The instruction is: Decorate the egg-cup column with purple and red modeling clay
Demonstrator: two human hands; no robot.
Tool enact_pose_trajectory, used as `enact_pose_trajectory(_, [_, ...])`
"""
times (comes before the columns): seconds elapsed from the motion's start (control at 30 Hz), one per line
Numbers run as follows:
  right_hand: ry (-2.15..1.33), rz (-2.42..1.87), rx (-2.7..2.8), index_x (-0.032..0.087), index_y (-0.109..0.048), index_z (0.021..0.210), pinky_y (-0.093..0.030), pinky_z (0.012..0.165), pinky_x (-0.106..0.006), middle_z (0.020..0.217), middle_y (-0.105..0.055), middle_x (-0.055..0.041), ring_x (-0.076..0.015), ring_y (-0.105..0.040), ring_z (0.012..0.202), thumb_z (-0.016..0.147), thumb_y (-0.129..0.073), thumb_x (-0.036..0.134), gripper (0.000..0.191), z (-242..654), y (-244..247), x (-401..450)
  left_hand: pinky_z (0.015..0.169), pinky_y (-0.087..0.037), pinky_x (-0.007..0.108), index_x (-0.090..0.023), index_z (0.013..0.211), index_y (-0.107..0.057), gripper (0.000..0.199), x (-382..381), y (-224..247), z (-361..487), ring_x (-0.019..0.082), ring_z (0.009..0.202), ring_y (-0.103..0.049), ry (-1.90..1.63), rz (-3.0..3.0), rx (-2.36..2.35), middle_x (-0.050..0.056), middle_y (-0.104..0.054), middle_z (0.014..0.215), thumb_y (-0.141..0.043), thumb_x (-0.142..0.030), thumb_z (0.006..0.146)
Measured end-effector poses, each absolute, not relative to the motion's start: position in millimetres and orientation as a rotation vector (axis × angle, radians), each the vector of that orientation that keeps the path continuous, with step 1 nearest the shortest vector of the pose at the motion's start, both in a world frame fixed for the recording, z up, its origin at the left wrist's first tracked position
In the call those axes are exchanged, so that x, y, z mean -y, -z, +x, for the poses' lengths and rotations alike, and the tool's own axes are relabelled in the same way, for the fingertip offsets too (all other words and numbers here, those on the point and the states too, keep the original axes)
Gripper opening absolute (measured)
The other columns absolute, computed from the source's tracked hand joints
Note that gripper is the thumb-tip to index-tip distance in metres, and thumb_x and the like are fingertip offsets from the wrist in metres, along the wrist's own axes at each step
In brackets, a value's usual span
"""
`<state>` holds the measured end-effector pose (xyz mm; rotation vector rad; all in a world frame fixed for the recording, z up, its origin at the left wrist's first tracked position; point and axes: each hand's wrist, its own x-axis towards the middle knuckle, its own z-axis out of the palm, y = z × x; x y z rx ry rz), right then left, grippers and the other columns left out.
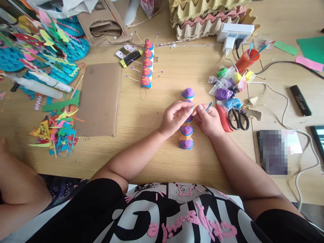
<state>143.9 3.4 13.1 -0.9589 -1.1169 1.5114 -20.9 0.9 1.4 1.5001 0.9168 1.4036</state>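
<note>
A row of purple-and-blue clay-covered bumps on an egg-carton strip (186, 131) lies on the table beneath my hands, its middle partly hidden by them. My left hand (173, 118) hovers over the strip, thumb and fingertips pinched together; whatever is between them is too small to make out. Close beside it, my right hand (208, 119) is closed around a thin blue modelling tool (209, 106), whose one end sticks out above the knuckles. The fingertips of both hands nearly meet above the strip. Farther back stands a red-and-blue egg-carton caterpillar (146, 64) with smiling faces and pin-like legs.
Black-handled scissors (238, 118) and bagged coloured clay (225, 89) lie right of my hands, near an orange cup (247, 60) and a white cable (286, 108). Cardboard (100, 98) and paper scraps (59, 130) lie left. Egg trays (202, 20) are stacked behind. Another person's arm (20, 182) rests at left.
</note>
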Motion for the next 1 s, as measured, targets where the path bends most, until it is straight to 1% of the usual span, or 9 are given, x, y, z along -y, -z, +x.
enact_pose_trajectory(0.13, [-1.500,-0.962,1.103,0.020,-0.060,0.066,-0.019,0.048,-0.028,0.048,-0.034,0.0080,-0.0074,-0.026,0.046,0.078,-0.081,0.075,0.059,144,-11,-4,0.075,-0.060,0.026,-0.022,0.106,-0.078,0.031,-2,-1,-18,0.013,0.085,-0.075,-1.427,1.545,-0.873,0.005,-0.079,0.102,-0.079,-0.050,0.094])
enact_pose_trajectory(0.23, [-1.494,-0.954,1.095,0.021,-0.059,0.066,-0.018,0.048,-0.028,0.050,-0.034,0.0081,-0.0073,-0.026,0.047,0.079,-0.081,0.073,0.059,144,-9,-4,0.072,-0.058,0.025,-0.022,0.104,-0.079,0.026,-2,-1,-16,0.012,0.084,-0.075,-1.436,1.594,-0.894,0.005,-0.079,0.099,-0.079,-0.046,0.095])
enact_pose_trajectory(0.43, [-1.455,-0.966,1.144,0.021,-0.053,0.063,-0.020,0.049,-0.028,0.051,-0.034,0.0074,-0.0074,-0.026,0.048,0.082,-0.078,0.074,0.061,144,-11,-4,0.077,-0.057,0.025,-0.022,0.098,-0.083,0.017,-2,-2,-18,0.013,0.089,-0.074,-1.457,1.696,-0.980,0.004,-0.079,0.094,-0.080,-0.039,0.095])
enact_pose_trajectory(0.6, [-1.420,-0.979,1.198,0.022,-0.051,0.063,-0.022,0.050,-0.028,0.052,-0.036,0.0064,-0.0083,-0.027,0.050,0.084,-0.074,0.076,0.063,144,-11,-3,0.081,-0.057,0.027,-0.023,0.097,-0.085,0.015,-2,-2,-21,0.013,0.089,-0.073,-1.475,1.718,-1.003,0.003,-0.079,0.093,-0.077,-0.037,0.097])
enact_pose_trajectory(0.67, [-1.427,-0.966,1.198,0.022,-0.053,0.065,-0.021,0.050,-0.029,0.052,-0.035,0.0067,-0.0086,-0.026,0.049,0.086,-0.072,0.077,0.062,145,-8,-4,0.080,-0.056,0.026,-0.023,0.098,-0.084,0.015,-2,-2,-21,0.013,0.089,-0.073,-1.497,1.708,-1.003,0.003,-0.079,0.093,-0.076,-0.036,0.098])
enact_pose_trajectory(0.83, [-1.451,-0.964,1.169,0.021,-0.066,0.078,-0.020,0.049,-0.029,0.050,-0.033,0.0082,-0.0092,-0.024,0.047,0.088,-0.067,0.079,0.059,147,-3,-6,0.076,-0.056,0.024,-0.022,0.098,-0.083,0.015,-2,-3,-21,0.011,0.085,-0.072,-1.534,1.697,-1.002,0.003,-0.078,0.092,-0.074,-0.034,0.100])
enact_pose_trajectory(0.9, [-1.458,-0.948,1.159,0.020,-0.068,0.081,-0.021,0.049,-0.028,0.052,-0.036,0.0081,-0.0090,-0.027,0.048,0.086,-0.073,0.075,0.055,148,-2,-6,0.075,-0.055,0.023,-0.022,0.099,-0.083,0.014,-2,-4,-20,0.011,0.085,-0.072,-1.546,1.713,-1.007,0.002,-0.078,0.092,-0.074,-0.032,0.100])
enact_pose_trajectory(1.0, [-1.460,-0.938,1.165,0.020,-0.069,0.083,-0.023,0.050,-0.026,0.058,-0.045,0.0070,-0.0083,-0.032,0.052,0.082,-0.084,0.064,0.046,148,-4,-5,0.077,-0.056,0.023,-0.022,0.100,-0.083,0.015,-2,-3,-21,0.011,0.088,-0.073,-1.539,1.756,-1.037,0.003,-0.078,0.093,-0.074,-0.034,0.100])
